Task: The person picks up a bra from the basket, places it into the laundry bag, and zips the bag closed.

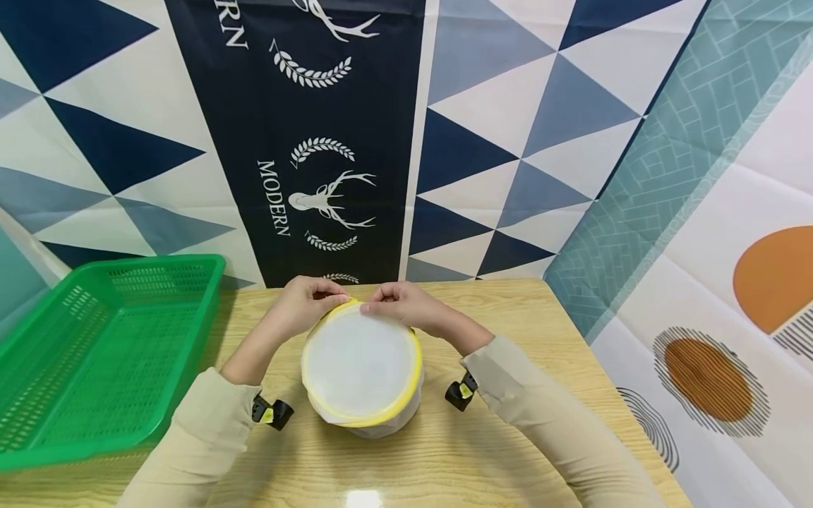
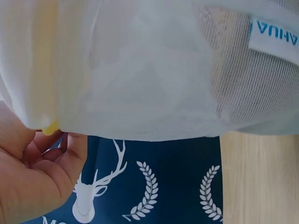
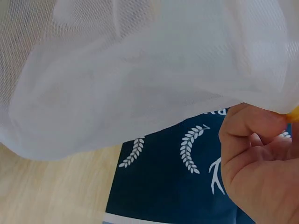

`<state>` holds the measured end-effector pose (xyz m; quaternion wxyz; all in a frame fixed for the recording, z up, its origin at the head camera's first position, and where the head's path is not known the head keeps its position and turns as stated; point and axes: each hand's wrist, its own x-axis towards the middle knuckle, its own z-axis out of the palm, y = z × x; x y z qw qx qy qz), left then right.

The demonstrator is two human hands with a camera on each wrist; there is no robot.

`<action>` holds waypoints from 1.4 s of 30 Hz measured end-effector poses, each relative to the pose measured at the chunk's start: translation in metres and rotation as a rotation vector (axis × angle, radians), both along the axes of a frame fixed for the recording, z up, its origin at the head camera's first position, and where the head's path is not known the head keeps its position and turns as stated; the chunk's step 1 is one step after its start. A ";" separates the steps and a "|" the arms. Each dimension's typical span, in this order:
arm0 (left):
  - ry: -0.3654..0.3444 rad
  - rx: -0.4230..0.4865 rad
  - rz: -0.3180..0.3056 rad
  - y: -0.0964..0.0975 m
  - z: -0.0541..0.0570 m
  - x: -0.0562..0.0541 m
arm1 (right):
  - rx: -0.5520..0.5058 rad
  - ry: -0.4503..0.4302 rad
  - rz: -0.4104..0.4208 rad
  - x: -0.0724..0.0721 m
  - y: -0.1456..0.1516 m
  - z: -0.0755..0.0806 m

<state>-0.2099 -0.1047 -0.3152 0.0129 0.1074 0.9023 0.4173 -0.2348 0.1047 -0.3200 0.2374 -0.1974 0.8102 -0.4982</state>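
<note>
A round white mesh laundry bag [image 1: 360, 363] with a yellow zipper band [image 1: 418, 363] around its top stands on the table before me. My left hand [image 1: 301, 307] pinches the yellow edge at the far side, and in the left wrist view its thumb and fingers [image 2: 74, 144] meet at the band. Close beside it, my right hand [image 1: 409, 307] grips the same edge with thumb and curled forefinger. The right wrist view shows the bag's mesh side [image 3: 117, 88] and a bit of yellow at the fingertips. A white label [image 2: 275, 39] with blue letters is on the bag's side.
To the left sits a green plastic basket [image 1: 212, 296] with perforated walls. The wooden table [image 1: 508, 416] ends at a patterned backdrop [image 1: 330, 141] behind the bag, with another patterned cloth [image 1: 699, 317] along the right side.
</note>
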 end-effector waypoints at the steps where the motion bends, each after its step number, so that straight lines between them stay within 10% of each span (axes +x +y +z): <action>1: 0.004 0.004 -0.007 0.001 0.000 0.000 | 0.013 0.012 0.013 0.000 -0.001 0.001; 42: 0.014 0.042 -0.017 0.000 -0.006 -0.001 | 0.011 0.127 -0.002 0.001 -0.002 -0.004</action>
